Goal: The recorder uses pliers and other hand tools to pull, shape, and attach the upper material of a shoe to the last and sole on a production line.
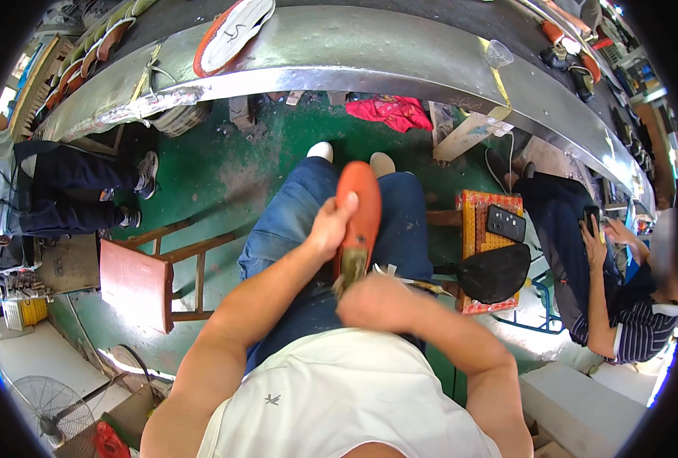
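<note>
In the head view, two bare hands are working at one orange shoe-shaped piece (364, 195), which is lying lengthwise over the lap between two denim-clad thighs, its rounded end pointing toward the bench (369, 42). The left hand (334, 227) is gripping its left side, one thumb pressing on top. The right hand (381, 302) is curling into a fist at the near end, just beside an olive-brown patch (353, 265); I cannot tell whether it is holding anything. Two white shoes (320, 151) are showing beyond the knees.

One orange-and-white shoe piece (234, 37) is resting on the bench, and one clear cup (499, 53) is standing farther right. One red cloth (391, 112) is lying beneath the bench.

Two stools are flanking the person: one pink-topped stool (135, 282) at left, and one yellow-and-red stool (490, 243) at right, bearing one dark phone (505, 223) and one black pouch (495, 275). At least two other people are showing: one at left is wearing dark trousers (68, 187), and one at right is holding a second phone (591, 219). One fan (53, 412) is standing at lower left.
</note>
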The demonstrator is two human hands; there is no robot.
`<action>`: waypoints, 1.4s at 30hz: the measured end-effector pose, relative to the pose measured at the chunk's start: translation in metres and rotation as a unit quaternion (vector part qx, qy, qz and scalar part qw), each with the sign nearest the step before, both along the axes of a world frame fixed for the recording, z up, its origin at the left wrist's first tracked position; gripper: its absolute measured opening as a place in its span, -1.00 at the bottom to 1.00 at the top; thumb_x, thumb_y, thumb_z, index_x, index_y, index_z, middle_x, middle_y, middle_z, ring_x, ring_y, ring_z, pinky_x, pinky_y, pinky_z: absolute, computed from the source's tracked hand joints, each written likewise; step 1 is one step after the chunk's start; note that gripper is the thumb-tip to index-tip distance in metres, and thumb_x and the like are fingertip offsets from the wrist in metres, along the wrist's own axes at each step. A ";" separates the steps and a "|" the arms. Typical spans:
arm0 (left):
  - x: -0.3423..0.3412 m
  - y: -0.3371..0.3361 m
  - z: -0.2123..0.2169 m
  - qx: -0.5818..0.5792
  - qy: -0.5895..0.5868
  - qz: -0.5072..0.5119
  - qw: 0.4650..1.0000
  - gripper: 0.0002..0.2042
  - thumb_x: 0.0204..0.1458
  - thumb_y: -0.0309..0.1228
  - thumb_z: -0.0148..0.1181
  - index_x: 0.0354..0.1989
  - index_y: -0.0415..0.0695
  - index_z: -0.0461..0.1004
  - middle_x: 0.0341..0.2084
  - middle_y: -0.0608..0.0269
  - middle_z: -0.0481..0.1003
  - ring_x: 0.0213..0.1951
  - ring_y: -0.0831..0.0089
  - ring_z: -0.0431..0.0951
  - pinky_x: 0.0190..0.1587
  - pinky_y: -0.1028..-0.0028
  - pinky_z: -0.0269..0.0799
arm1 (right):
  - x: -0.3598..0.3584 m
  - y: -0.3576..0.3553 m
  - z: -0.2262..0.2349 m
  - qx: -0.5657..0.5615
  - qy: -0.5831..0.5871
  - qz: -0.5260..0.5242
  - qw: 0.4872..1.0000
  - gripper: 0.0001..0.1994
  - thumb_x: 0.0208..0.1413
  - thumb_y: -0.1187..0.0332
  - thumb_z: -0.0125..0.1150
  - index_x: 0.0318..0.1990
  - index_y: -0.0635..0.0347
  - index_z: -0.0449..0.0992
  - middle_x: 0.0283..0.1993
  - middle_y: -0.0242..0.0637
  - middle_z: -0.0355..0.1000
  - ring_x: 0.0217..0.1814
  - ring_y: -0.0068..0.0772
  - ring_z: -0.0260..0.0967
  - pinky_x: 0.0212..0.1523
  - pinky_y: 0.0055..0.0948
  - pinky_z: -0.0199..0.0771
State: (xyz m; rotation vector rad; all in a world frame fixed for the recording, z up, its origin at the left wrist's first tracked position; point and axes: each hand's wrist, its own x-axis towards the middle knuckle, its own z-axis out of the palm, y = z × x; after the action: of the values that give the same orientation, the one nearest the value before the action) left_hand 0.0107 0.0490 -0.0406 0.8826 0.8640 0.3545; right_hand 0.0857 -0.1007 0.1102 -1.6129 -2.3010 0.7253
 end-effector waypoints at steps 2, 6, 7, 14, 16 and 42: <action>-0.002 0.015 0.004 -0.121 -0.031 0.022 0.992 -0.40 0.26 0.07 0.17 0.16 -0.26 0.37 -0.03 -0.01 0.55 -0.06 0.19 0.63 0.01 0.15 0.60 | 0.011 -0.006 0.000 0.014 0.056 -0.003 0.998 -0.76 0.16 0.26 0.17 -0.52 0.11 0.53 -0.56 -0.26 0.50 -0.47 -0.07 0.55 -0.42 -0.09 0.54; -0.001 0.025 0.031 -0.162 -0.037 0.009 0.986 -0.43 0.33 0.10 0.01 0.15 -0.22 0.41 -0.02 -0.01 0.56 -0.03 0.14 0.64 0.03 0.07 0.60 | 0.062 -0.031 -0.024 -0.048 0.232 -0.220 0.947 -0.36 0.05 0.17 0.44 0.24 0.20 0.34 0.25 0.07 0.30 0.32 0.07 0.31 0.27 -0.20 0.38; 0.002 0.023 0.042 -0.163 -0.036 0.010 0.986 -0.43 0.33 0.10 0.01 0.15 -0.22 0.41 -0.02 -0.01 0.56 -0.03 0.14 0.64 0.03 0.07 0.60 | 0.068 -0.033 -0.031 -0.005 0.182 -0.241 0.953 -0.09 -0.04 0.16 0.53 0.44 0.22 0.15 0.49 0.16 0.09 0.53 0.12 0.10 0.44 -0.19 0.23; 0.008 -0.005 0.038 -0.258 -0.047 0.013 0.965 -0.48 0.39 0.11 -0.16 0.22 -0.08 0.30 -0.02 0.17 0.52 0.01 0.26 0.59 0.12 0.05 0.55 | 0.049 -0.011 -0.042 -0.100 0.261 -0.281 0.918 0.23 -0.17 0.06 0.64 0.53 0.29 -0.16 0.53 0.23 -0.03 0.55 0.20 0.04 0.48 -0.16 0.18; 0.007 -0.011 0.036 -0.274 -0.090 -0.002 0.957 -0.48 0.38 0.08 -0.12 0.27 -0.07 0.19 0.01 0.17 0.48 0.00 0.27 0.59 0.08 0.06 0.59 | 0.047 -0.013 -0.049 -0.082 0.224 -0.281 0.930 0.20 -0.14 0.03 0.61 0.52 0.28 -0.14 0.51 0.20 0.03 0.52 0.19 0.10 0.45 -0.16 0.22; 0.180 0.212 0.241 -0.092 -0.314 -0.056 0.943 -0.37 0.31 0.23 -0.12 0.18 -0.11 0.43 -0.08 0.08 0.58 -0.12 0.22 0.63 -0.11 0.20 0.62 | 0.132 -0.065 -0.093 -0.069 0.257 -0.483 0.834 -0.72 0.21 0.19 0.31 -0.18 0.27 0.59 -0.32 -0.10 0.58 -0.36 -0.23 0.57 -0.28 -0.35 0.56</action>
State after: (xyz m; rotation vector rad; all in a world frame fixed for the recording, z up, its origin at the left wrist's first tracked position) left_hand 0.1906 0.2611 0.2004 0.5843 0.2479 0.4160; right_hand 0.2175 -0.1657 0.0176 -2.0007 -0.8739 0.8806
